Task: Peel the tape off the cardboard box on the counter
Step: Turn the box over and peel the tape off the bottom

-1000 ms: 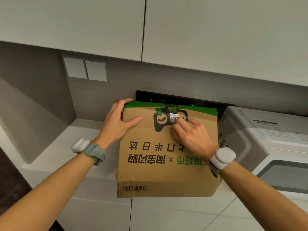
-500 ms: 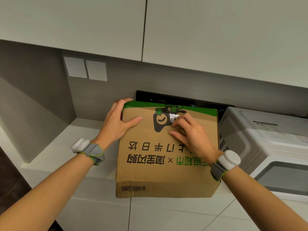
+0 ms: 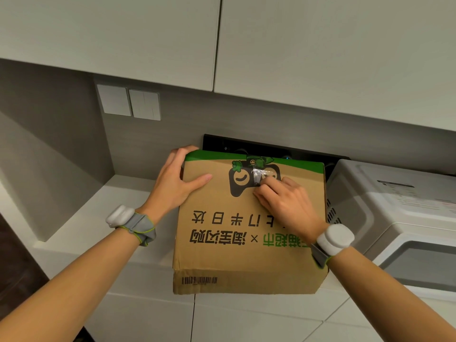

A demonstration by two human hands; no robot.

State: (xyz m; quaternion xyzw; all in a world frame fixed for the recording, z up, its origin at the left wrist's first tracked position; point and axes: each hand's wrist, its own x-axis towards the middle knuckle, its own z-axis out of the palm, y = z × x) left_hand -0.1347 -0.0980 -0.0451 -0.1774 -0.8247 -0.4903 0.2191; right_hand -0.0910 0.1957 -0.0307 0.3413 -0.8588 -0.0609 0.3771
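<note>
Between the two hands sits the cardboard box (image 3: 249, 225), resting on the white bench (image 3: 98, 218) with its printed top facing up and its near edge overhanging the bench front. At the box's far left corner, the left hand (image 3: 172, 183) lies spread wide: fingers wrap over the green-striped far edge, the palm lies against the left side, and the thumb stretches flat across the top panel, pointing toward the right hand. It holds nothing; it only presses on the box. Its forearm runs in from the lower left, with a grey strap and white sensor (image 3: 121, 215) on the wrist.

Right of that thumb, the right hand (image 3: 286, 201) rests knuckles-up on the top panel, fingers curled narrow and bunched together, their tips at the strip of clear tape (image 3: 259, 175) that crosses the black printed mascot near the far edge. Whether the fingertips actually pinch a lifted end of the tape cannot be told; the tape looks crinkled and shiny but mostly stuck down. The right wrist, also wearing a white sensor (image 3: 335, 239), bends slightly as the forearm comes in from the lower right.

Just beyond the right hand's side of the box stands a white microwave (image 3: 394, 218), close beside the cardboard.
</note>
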